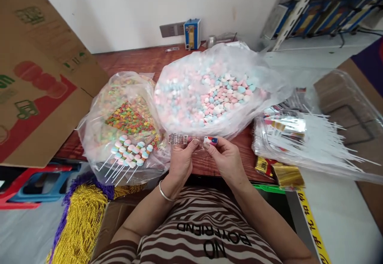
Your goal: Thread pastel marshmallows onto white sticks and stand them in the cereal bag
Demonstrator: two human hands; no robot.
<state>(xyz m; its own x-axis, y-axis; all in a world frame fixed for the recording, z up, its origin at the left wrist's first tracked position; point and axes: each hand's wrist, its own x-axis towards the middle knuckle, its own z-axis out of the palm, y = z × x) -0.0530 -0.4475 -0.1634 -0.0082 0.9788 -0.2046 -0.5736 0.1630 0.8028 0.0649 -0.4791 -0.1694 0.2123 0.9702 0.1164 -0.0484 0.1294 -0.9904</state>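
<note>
Both hands are close together over the table's front edge. My left hand [183, 157] pinches a small printed plastic wrapper [178, 138] with a barcode on it. Between thumb and fingers my right hand [228, 161] holds a small white, red and blue printed packet end [210, 140]. I cannot tell whether these are two ends of one wrapper. Left of my hands, several marshmallow skewers [131, 151] on white sticks lie on a clear bag of colourful ring-shaped cereal [131, 117]. Behind my hands lies a large clear bag of pink, white and blue marshmallows [227, 94].
White sticks [323, 140] and silvery wrappers [285, 126] lie in clear plastic on the right, beside gold packets [289, 175]. A cardboard box [44, 76] stands at left. A blue boxed device [192, 34] is by the wall; a metal shelf [299, 12] is at back right.
</note>
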